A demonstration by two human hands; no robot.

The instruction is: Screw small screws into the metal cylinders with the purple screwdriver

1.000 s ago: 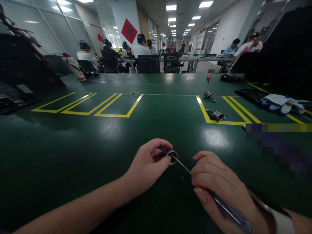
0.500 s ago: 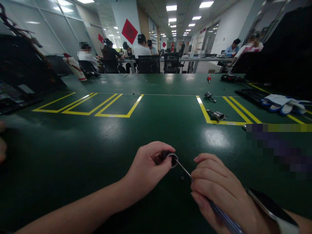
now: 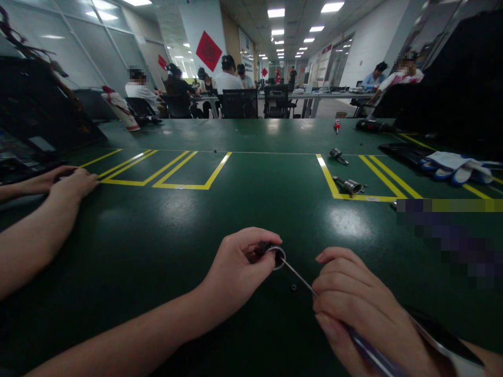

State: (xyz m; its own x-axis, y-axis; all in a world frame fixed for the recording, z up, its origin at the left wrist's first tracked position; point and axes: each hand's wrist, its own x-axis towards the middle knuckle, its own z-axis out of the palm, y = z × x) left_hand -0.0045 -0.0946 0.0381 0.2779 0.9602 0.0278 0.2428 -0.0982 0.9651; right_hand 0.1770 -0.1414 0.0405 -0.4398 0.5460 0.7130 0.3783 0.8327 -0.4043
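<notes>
My left hand is closed around a small metal cup-shaped part, its round open rim facing right. The fingers hide most of its body. My right hand grips a screwdriver with a thin steel shaft and a purplish, see-through handle. The tip of the shaft goes into the mouth of the cup-shaped part and cannot be seen. On the green table just below the shaft lies a small dark ring-like piece.
Two metal cup-shaped pieces with shanks, one nearer and one farther, lie at the right by yellow tape. Beyond are a red-handled tool and white-blue gloves. Another person's hands rest at the left.
My right hand and the screwdriver have shifted slightly right and down, with more shaft showing. Another person's hands and forearms have reached in from the left.
</notes>
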